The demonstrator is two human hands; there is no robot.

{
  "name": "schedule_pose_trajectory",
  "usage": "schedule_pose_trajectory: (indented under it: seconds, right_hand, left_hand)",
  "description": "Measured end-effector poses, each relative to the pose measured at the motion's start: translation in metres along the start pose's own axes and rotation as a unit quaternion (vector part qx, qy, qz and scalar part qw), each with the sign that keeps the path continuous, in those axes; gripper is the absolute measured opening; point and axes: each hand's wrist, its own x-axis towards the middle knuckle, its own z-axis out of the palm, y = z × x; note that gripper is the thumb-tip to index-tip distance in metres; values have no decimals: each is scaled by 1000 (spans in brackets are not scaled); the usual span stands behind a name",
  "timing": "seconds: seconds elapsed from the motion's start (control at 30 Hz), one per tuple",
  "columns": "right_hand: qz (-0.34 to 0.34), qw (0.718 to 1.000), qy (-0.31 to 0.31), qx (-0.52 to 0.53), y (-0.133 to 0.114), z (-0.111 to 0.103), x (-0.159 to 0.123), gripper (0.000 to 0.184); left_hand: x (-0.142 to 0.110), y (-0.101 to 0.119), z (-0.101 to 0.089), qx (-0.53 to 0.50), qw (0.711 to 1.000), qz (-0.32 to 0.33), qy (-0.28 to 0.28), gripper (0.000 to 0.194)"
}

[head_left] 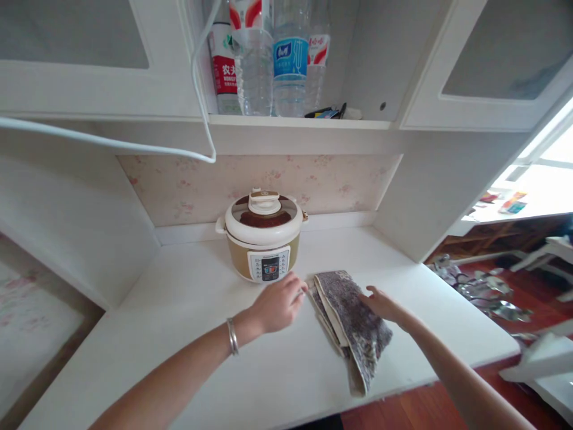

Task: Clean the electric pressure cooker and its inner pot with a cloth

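A folded grey speckled cloth (pixel 353 325) with a cream lining lies on the white counter (pixel 188 334), its lower end hanging over the front edge. My left hand (pixel 277 303), with a silver bracelet on the wrist, has its fingers pinched at the cloth's upper left corner. My right hand (pixel 380 303) rests flat on the cloth's right side, fingers stretched out. A gold and white electric cooker (pixel 263 236) with its lid on stands just behind my left hand.
Several plastic water bottles (pixel 268 57) stand on the open shelf above. A white cable (pixel 203 107) hangs from the left cabinet. The counter's front edge runs below the cloth. At the right is a wooden floor with metal items (pixel 487 292) and white furniture.
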Motion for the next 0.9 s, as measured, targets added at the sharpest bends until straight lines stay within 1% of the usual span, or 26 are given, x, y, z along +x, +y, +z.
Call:
schedule_pose_trajectory:
  seconds: [0.03,0.1,0.2,0.27,0.33,0.37,0.4,0.47,0.5,0.57,0.63,0.7,0.73,0.77,0.8,0.87,0.9]
  right_hand:
    - [21,999,-18,18,3,6,-4,27]
    - [57,994,-66,63,1,15,-11,24]
    - [85,980,-126,129,-12,23,-20,21]
    - [78,971,-150,171,-24,23,-26,22]
    - [60,954,-168,240,-38,21,-33,24]
    - [58,936,-180,296,-46,20,-37,27]
    - [61,911,-195,359,-55,19,-41,30]
    - [71,846,-223,479,-74,18,-49,34]
    - [70,818,-233,521,-85,18,-54,33]
    - [39,785,-256,563,-106,19,-64,31]
    - [-4,758,-289,585,-127,21,-75,33]
    - [-41,730,-330,597,-146,22,-84,39]
    - [-55,719,-348,599,-154,24,-87,41]
    - [-66,711,-363,598,-161,25,-89,42]
    - [-73,707,-374,595,-168,27,-90,42]
    - [-82,710,-377,589,-179,31,-89,40]
    - [-85,715,-367,589,-183,34,-88,39]
  left_hand:
    - [6,11,18,-45,999,4,-22,21]
    - [20,26,53,-126,991,-16,-50,24]
    - [35,35,97,-185,975,-84,-91,41]
    - [37,35,118,-191,969,-102,-117,58]
    - [33,31,130,-196,968,-104,-117,76]
    - [30,29,133,-202,967,-114,-103,83]
    - [26,26,134,-211,965,-135,-81,89]
    - [19,23,131,-242,952,-187,-28,95]
    - [16,23,127,-266,942,-203,-1,95]
    - [11,24,115,-334,917,-209,55,87]
    - [7,25,99,-409,882,-205,117,71]
    - [1,21,84,-454,843,-224,180,58]
    - [-3,18,76,-461,829,-238,207,53]
    - [-7,13,69,-457,822,-251,228,49]
    - [-12,6,62,-444,822,-263,240,44]
    - [-23,-7,44,-398,837,-291,237,34]
    - [-29,-14,33,-368,849,-302,229,32]
